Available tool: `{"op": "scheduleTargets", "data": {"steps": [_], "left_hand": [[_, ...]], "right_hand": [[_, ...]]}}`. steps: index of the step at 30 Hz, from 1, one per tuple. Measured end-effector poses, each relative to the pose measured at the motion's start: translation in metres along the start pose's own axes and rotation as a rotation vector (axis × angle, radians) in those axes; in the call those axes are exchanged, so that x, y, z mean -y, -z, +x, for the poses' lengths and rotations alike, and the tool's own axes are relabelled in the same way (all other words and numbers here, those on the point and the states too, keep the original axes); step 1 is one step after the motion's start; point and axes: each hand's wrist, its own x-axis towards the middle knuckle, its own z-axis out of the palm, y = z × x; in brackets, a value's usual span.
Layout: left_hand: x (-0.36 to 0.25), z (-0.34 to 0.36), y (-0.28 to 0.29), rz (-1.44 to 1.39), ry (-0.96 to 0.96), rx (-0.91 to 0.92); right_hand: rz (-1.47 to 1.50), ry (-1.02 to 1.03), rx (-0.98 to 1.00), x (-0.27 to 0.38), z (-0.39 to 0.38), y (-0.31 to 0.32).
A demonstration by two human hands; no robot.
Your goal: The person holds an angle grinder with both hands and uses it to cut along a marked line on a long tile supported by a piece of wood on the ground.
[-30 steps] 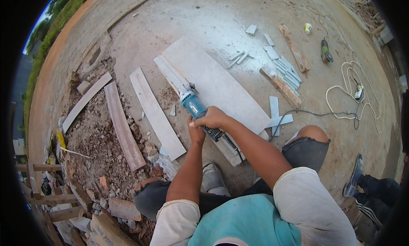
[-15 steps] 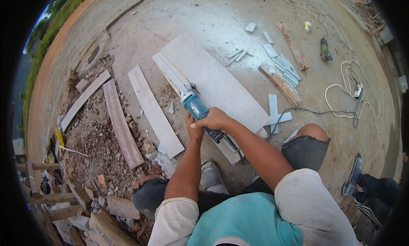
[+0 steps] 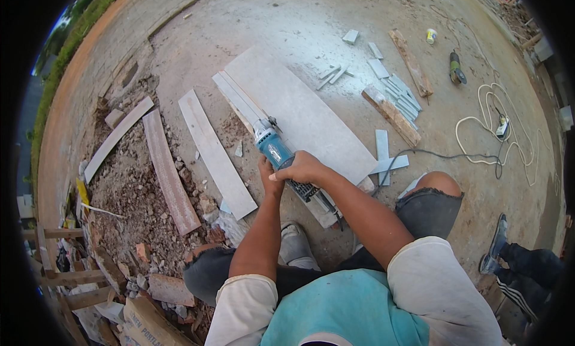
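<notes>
A person bends over a large pale gray tile (image 3: 311, 115) on dusty concrete, gripping a blue angle grinder (image 3: 275, 149) with both hands at the tile's left edge. The right hand (image 3: 303, 168) wraps over the tool's rear body, its fingers closed around the casing; the left hand (image 3: 269, 179) clasps the same housing from the left side, though most of its fingertips are hidden. The tool's head sits over a narrow tile strip (image 3: 237, 95) running along that edge, and trimming the border appears to be the step in hand; whether the disc is spinning or biting cannot be told. The next move seems to call for a firm two-handed hold and an even line along the strip, with the dark cord (image 3: 431, 154) clear of the disc. Loose long pieces (image 3: 217, 154) lie to the left, pale offcuts (image 3: 405, 98) and a green grinder (image 3: 457, 70) to the right.
</notes>
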Motion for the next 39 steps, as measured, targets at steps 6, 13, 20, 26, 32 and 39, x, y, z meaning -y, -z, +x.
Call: {"op": "scheduleTargets", "data": {"steps": [6,13,20,26,32,39], "left_hand": [[-0.012,-0.001,-0.001,0.023,-0.039,0.010],[-0.007,0.000,-0.002,0.066,0.027,-0.019],[0.016,0.006,-0.001,-0.008,0.091,-0.027],[0.018,0.007,0.000,0.056,0.091,-0.025],[0.014,0.008,-0.002,0.120,0.081,-0.004],[0.021,0.011,-0.002,-0.056,0.143,-0.015]], "right_hand": [[-0.016,-0.013,0.027,0.003,-0.009,0.006],[-0.013,-0.033,0.020,0.005,-0.020,0.007],[-0.037,-0.032,-0.001,-0.002,-0.021,0.003],[-0.026,-0.033,0.029,-0.003,-0.027,0.005],[-0.067,-0.052,0.020,-0.005,-0.029,0.006],[-0.042,-0.033,0.003,-0.009,-0.032,0.003]]}}
